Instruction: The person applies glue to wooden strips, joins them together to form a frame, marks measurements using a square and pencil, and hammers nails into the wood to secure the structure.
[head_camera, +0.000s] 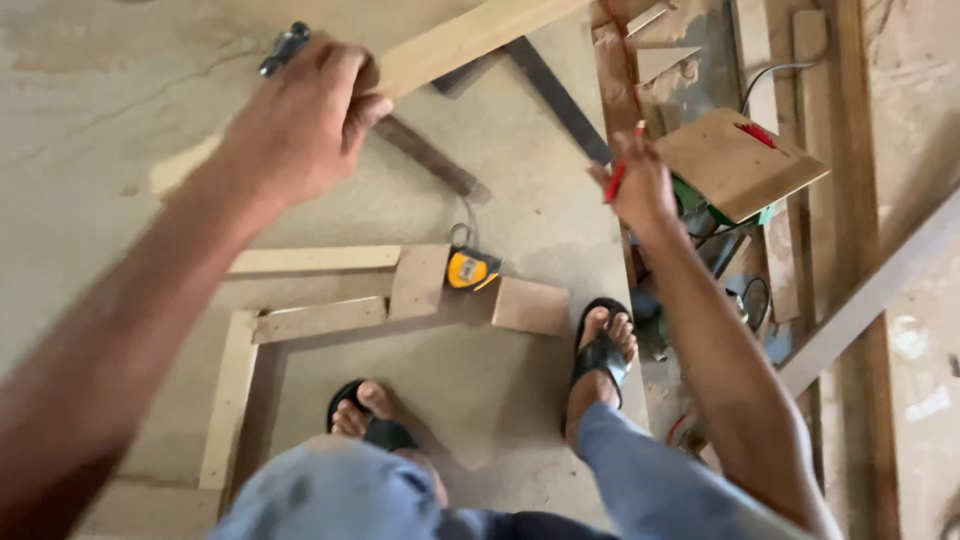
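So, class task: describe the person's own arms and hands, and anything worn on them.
Both forearms are bare, with no sleeves in view. The left hand and right hand wear no gloves, and no watch, ring or bracelet shows on either. The arms reach in from the lower corners of the picture.

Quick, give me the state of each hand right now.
Left hand: closed around the end of a wooden strip, with a dark metal tool also in its grip.
Right hand: closed on a red pencil.
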